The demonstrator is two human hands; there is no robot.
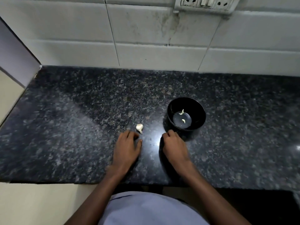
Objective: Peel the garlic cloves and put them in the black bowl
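Note:
A small white garlic bulb lies on the dark granite counter, just beyond my left hand. That hand rests on the counter with fingers loosely bent, close to the bulb but not touching it, and nothing shows in it. The black bowl stands upright to the right and holds three peeled cloves. My right hand rests just in front of the bowl with fingers curled under. Nothing is visible in it, though the palm is hidden.
A white tiled wall runs along the back of the counter, with a socket plate at the top. The counter's left end meets a pale panel. Its front edge lies close to my body.

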